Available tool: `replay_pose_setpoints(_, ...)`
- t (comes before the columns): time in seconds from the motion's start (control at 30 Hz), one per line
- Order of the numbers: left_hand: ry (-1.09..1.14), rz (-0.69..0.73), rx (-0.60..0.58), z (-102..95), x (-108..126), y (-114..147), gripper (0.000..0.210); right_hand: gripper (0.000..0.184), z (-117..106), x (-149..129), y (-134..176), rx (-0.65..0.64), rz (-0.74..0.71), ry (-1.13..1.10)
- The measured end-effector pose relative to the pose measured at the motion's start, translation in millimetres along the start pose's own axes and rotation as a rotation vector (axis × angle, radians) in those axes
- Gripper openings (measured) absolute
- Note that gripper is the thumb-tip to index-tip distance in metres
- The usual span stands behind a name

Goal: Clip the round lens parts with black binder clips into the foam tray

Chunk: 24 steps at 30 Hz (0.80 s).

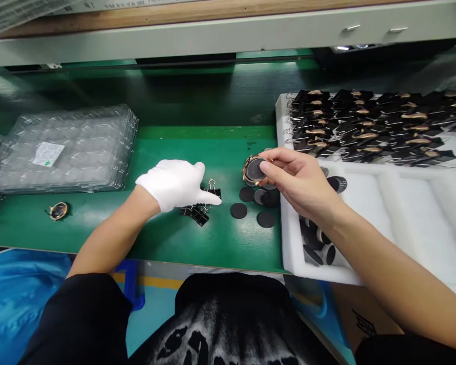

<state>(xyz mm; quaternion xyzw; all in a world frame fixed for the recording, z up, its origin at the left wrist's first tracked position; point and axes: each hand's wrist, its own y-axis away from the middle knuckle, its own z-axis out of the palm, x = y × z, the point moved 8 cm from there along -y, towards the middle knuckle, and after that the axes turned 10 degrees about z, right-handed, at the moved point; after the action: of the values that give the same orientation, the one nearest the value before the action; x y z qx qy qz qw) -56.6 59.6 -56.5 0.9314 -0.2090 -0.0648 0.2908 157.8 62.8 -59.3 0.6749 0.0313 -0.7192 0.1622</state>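
My right hand [300, 180] is bare and grips a round gold-rimmed watch case [254, 169] by its edge. A dark disc sits in the case, with my thumb on its near side. My left hand [177, 185], in a white glove, hovers over a small pile of black binder clips [197, 215], thumb and forefinger apart. One binder clip [215, 192] shows between them, partly behind the thumb; whether it is touched is unclear. Below the watch case several black discs [238, 210] lie on the green bench [220, 243].
Stacked clear plastic trays [95, 152] stand at the left. Another gold-rimmed watch case [58, 210] lies before them. At the right, a white foam tray [365, 190] holds rows of clipped gold cases [365, 124] and loose discs. A pale shelf beam [197, 43] crosses the back.
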Motion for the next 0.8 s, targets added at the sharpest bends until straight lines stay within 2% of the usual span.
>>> replay_pose_setpoints(0.1, -0.019, -0.004, 0.044, 1.8, 8, -3, 0.081, 0.032, 2, 1, 1, -0.029, 0.016, 0.0)
replay_pose_setpoints(0.23, -0.018, 0.038, 0.132, -0.4, 4, -8, 0.055, 0.032, 5, 3, 2, -0.088, 0.048, 0.004)
replay_pose_setpoints(0.37, 0.005, 0.08, 0.195, -5.2, -2, -6, 0.064, 0.034, 6, 4, 2, -0.114, 0.053, 0.018)
replay_pose_setpoints(0.47, 0.05, 0.077, 0.149, 0.2, -6, -4, 0.064, 0.035, 5, 2, 1, -0.102, 0.039, 0.015)
replay_pose_setpoints(0.57, 0.073, 0.122, 0.071, 10.5, -8, -8, 0.054, 0.034, 7, 2, 0, -0.12, 0.028, 0.011)
replay_pose_setpoints(0.63, 0.07, 0.15, 0.075, 10.2, -13, -8, 0.05, 0.033, 7, 2, -2, -0.134, 0.022, 0.014)
replay_pose_setpoints(0.7, 0.08, 0.148, 0.151, -0.3, -22, -5, 0.047, 0.035, 6, 3, -2, -0.152, 0.017, 0.01)
replay_pose_setpoints(0.8, 0.168, 0.132, 0.364, -28.0, -28, 10, 0.037, 0.037, 10, 4, -1, -0.22, 0.046, 0.005)
